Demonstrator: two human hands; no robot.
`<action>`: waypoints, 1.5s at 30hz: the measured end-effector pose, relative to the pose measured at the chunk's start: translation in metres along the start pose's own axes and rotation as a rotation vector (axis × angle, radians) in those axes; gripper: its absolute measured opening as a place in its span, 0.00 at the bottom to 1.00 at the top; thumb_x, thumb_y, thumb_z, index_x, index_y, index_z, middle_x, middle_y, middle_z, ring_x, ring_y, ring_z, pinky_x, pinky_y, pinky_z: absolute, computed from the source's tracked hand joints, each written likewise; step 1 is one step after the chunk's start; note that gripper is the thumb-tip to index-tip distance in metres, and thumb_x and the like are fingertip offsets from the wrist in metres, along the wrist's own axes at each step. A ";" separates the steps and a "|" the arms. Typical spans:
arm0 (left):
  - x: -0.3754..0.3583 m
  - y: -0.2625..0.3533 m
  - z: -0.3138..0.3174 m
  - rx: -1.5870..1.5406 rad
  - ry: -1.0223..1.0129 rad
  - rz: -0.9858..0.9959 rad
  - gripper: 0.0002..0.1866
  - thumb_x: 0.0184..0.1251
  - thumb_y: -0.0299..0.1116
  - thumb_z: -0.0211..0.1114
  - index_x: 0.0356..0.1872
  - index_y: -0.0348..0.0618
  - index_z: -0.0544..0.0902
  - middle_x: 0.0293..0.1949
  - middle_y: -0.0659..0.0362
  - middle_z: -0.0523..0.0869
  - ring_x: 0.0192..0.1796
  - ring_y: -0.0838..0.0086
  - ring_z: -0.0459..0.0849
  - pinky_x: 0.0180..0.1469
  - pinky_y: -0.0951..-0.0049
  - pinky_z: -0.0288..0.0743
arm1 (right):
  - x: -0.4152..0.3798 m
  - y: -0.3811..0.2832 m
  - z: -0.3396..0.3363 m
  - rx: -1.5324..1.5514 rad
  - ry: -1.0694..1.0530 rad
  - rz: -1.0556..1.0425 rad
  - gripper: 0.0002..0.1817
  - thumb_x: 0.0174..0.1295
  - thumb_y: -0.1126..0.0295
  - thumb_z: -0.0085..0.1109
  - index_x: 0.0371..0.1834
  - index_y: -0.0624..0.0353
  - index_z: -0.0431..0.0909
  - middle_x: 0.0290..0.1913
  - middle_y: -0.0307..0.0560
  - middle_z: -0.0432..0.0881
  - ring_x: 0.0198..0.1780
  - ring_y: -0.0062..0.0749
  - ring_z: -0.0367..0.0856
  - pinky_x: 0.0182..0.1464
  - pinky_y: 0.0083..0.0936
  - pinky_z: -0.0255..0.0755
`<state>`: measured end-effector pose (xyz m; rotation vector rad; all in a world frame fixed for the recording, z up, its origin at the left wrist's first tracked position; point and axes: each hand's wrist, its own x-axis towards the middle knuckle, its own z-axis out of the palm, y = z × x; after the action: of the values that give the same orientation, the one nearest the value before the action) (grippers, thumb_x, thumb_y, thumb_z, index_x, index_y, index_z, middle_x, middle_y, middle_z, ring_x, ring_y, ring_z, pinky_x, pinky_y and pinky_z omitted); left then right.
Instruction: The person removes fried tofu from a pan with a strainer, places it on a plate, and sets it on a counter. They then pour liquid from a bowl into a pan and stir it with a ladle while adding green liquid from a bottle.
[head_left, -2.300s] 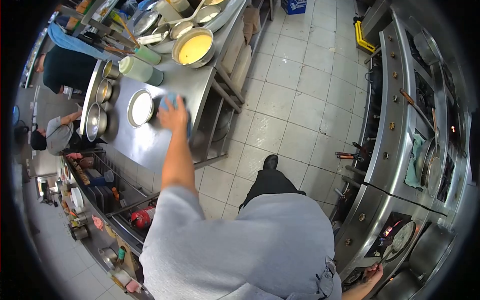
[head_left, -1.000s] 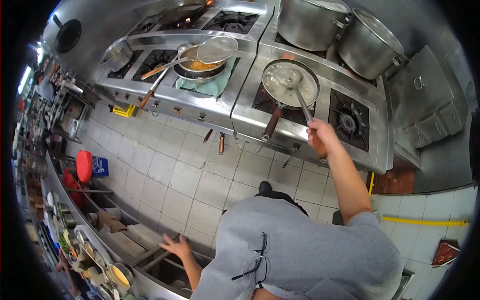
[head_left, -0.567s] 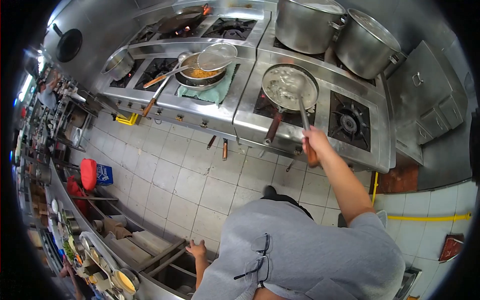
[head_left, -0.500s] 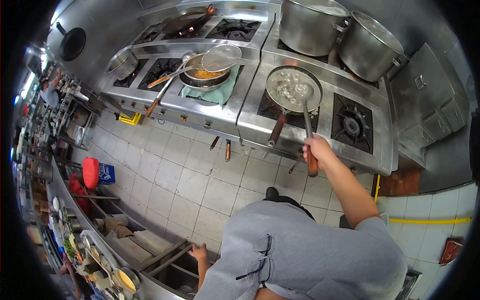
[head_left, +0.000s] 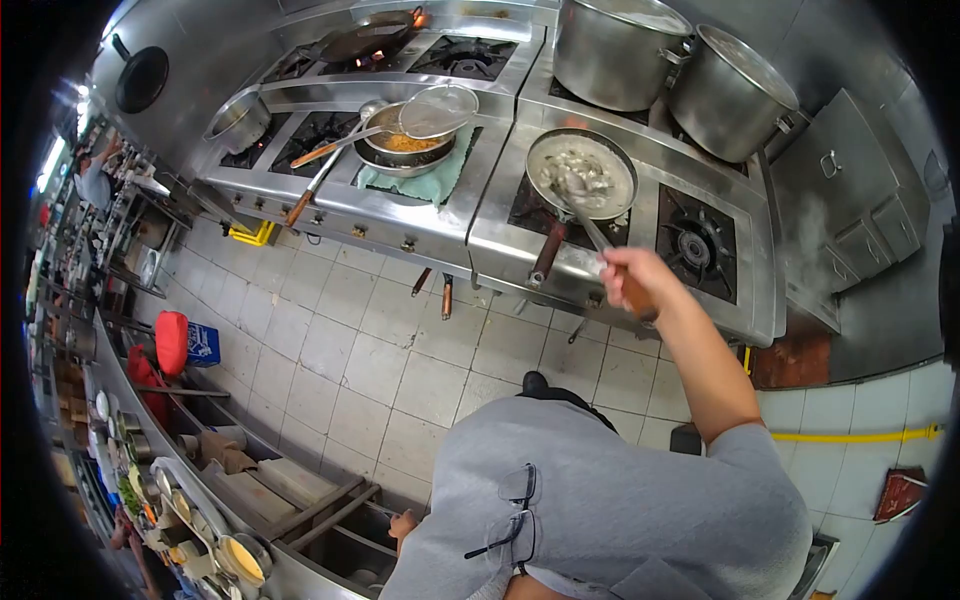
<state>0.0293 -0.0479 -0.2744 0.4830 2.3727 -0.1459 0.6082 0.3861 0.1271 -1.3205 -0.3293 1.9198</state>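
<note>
My right hand (head_left: 637, 280) is closed round the wooden handle of a long metal ladle (head_left: 592, 228). Its bowl lies in the pale, creamy contents of a frying pan (head_left: 631, 205) on a right-hand burner. The pan's dark red handle (head_left: 547, 252) points toward me, and nothing holds it. My left hand (head_left: 403, 523) hangs low beside my body, near the metal frame of the counter; its fingers are small and partly hidden by my shirt. Left of the pan, a strainer (head_left: 438, 110) rests over a bowl of orange-brown food (head_left: 410, 143) on a green cloth (head_left: 432, 187).
Two tall pots (head_left: 613, 60) (head_left: 728, 98) stand behind the pan. A bare burner (head_left: 692, 246) is to its right. At the back left a wok (head_left: 365, 45) sits over flame, near a small pot (head_left: 238, 122). A counter with containers runs along the lower left.
My right hand has pushed the ladle round, and its bowl has moved left and down within the pan. My left hand has drawn closer to my body.
</note>
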 end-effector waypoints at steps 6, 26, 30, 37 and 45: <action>-0.001 0.022 -0.018 -0.168 0.073 0.047 0.31 0.55 0.50 0.63 0.54 0.35 0.80 0.61 0.43 0.76 0.63 0.49 0.71 0.66 0.56 0.59 | 0.044 0.038 -0.001 -0.192 0.337 -0.223 0.06 0.66 0.67 0.51 0.39 0.56 0.69 0.24 0.43 0.75 0.20 0.30 0.75 0.20 0.30 0.71; 0.019 0.020 -0.006 0.020 0.036 0.065 0.33 0.52 0.49 0.64 0.55 0.35 0.80 0.56 0.45 0.81 0.60 0.47 0.72 0.66 0.55 0.56 | 0.051 0.010 -0.014 -0.022 0.182 -0.172 0.09 0.68 0.63 0.52 0.38 0.56 0.69 0.22 0.38 0.72 0.20 0.24 0.71 0.22 0.26 0.67; 0.019 0.021 -0.013 0.012 0.048 0.138 0.31 0.52 0.49 0.64 0.52 0.35 0.82 0.56 0.47 0.82 0.59 0.49 0.75 0.65 0.54 0.54 | 0.048 0.037 0.019 -0.072 0.267 -0.158 0.09 0.68 0.65 0.50 0.39 0.60 0.68 0.22 0.41 0.73 0.20 0.30 0.74 0.23 0.31 0.71; 0.016 0.021 -0.004 -0.008 0.061 0.047 0.29 0.51 0.48 0.63 0.50 0.36 0.83 0.52 0.47 0.84 0.59 0.49 0.74 0.65 0.55 0.55 | 0.054 0.008 -0.014 0.046 0.088 -0.184 0.08 0.68 0.63 0.52 0.35 0.56 0.71 0.23 0.37 0.73 0.20 0.23 0.70 0.23 0.26 0.67; 0.011 0.015 -0.009 -0.109 -0.004 0.022 0.30 0.52 0.48 0.64 0.52 0.35 0.82 0.52 0.45 0.84 0.61 0.48 0.72 0.68 0.55 0.50 | 0.033 0.010 -0.005 0.102 -0.103 0.013 0.10 0.67 0.62 0.53 0.40 0.57 0.71 0.23 0.34 0.70 0.22 0.21 0.69 0.25 0.22 0.65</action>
<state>0.0223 -0.0288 -0.2745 0.4560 2.3563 -0.0067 0.6023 0.4014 0.0967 -1.1630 -0.2703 1.9929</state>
